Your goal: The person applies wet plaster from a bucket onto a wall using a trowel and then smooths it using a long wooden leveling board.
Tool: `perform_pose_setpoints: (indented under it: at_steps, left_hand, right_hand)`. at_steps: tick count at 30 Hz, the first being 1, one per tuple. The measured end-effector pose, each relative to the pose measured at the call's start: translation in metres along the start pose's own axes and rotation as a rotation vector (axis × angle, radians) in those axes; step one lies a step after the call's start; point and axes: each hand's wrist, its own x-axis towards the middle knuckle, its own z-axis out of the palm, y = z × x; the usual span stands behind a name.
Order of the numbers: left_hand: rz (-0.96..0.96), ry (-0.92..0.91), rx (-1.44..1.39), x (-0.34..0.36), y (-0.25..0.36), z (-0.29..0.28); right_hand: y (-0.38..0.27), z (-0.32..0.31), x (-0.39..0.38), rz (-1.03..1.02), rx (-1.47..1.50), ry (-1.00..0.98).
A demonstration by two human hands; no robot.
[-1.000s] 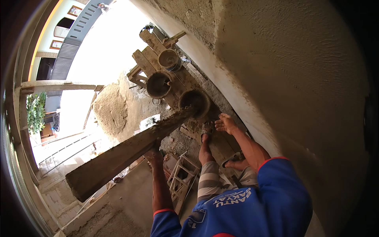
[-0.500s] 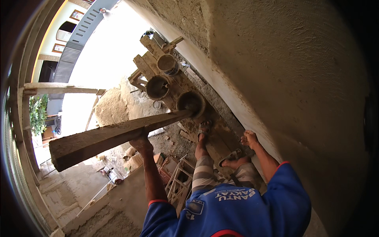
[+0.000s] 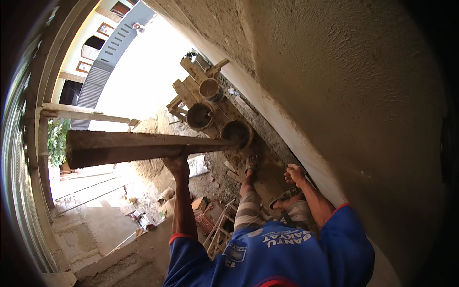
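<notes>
1. Nearest are a blue shirt (image 3: 287, 253) with red trim and striped shorts (image 3: 249, 210).
2. The left hand (image 3: 177, 165) is clasped round the lower side of a long, mortar-smeared board (image 3: 143, 145); some of its fingers are hidden behind the wood.
3. The board lies across the view, its broad end at the left and its narrow end at the mouth of the nearest bucket (image 3: 250, 134). Whether it touches the bucket or the mix inside cannot be told.
4. The right hand (image 3: 295, 173) hangs apart from the board, beside the plank platform's right edge, its fingers folded in toward the palm.
5. A rough plastered wall (image 3: 344, 110) rises along that edge.
6. Sandalled feet (image 3: 252, 163) stand on the near end of the plank platform (image 3: 267, 173).
7. Past them sits the nearest bucket, then a second bucket (image 3: 191, 118) at the platform's left edge and a third bucket (image 3: 217, 93) toward its far end.
8. Beyond the left edge lies a sand heap (image 3: 150, 126).
9. Farthest are a grey gate (image 3: 114, 50) and another person (image 3: 137, 28).
</notes>
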Motion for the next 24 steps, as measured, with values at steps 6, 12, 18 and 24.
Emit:
perform_pose_setpoints:
  at_steps: [6, 12, 18, 24]
  left_hand:
    - [0.005, -0.047, 0.134, -0.01, 0.015, -0.011]
    - [0.112, 0.061, -0.024, -0.041, 0.066, 0.01]
    - [0.148, -0.039, -0.035, -0.077, 0.17, -0.027]
    - [0.186, -0.238, -0.366, -0.069, 0.187, 0.018]
  right_hand:
    - [-0.011, 0.002, -0.022, -0.192, -0.074, -0.047]
    - [0.024, 0.019, -0.011, -0.217, -0.004, -0.013]
    - [0.001, 0.048, -0.091, -0.911, -0.587, 0.266]
    - [-0.008, -0.006, -0.168, -1.276, -0.744, 0.732]
